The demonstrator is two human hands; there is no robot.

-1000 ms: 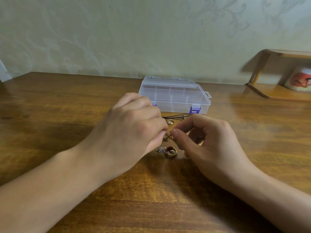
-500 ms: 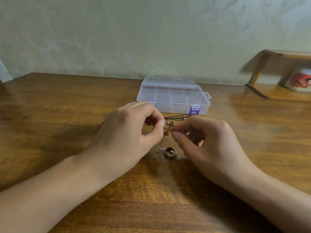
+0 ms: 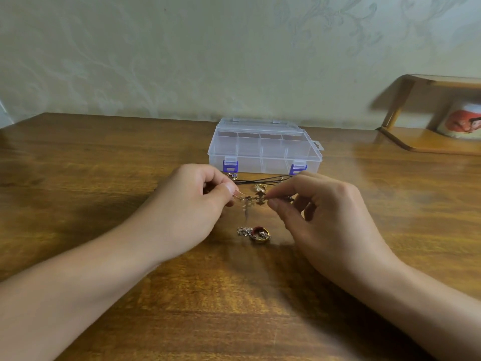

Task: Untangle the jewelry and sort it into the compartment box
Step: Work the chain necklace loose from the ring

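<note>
box (image 3: 263, 149) behind jewelry (image 3: 253, 204) (mid-table), shelf (image 3: 426, 142) far right

Our left hand (image 3: 190, 204) and right hand (image 3: 322, 217) hover close together, forearms angled inward, thumbs and forefingers pinching, other fingers curled.

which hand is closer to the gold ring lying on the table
Right, narrowly. The right hand sits just to the right of the gold ring, its thumb slightly above it. The left hand is a bit farther, up and left of the ring.

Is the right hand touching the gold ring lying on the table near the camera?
Apart. In the head view, bare wood shows between the right hand and the gold ring; its fingers pinch jewelry higher up.
</note>
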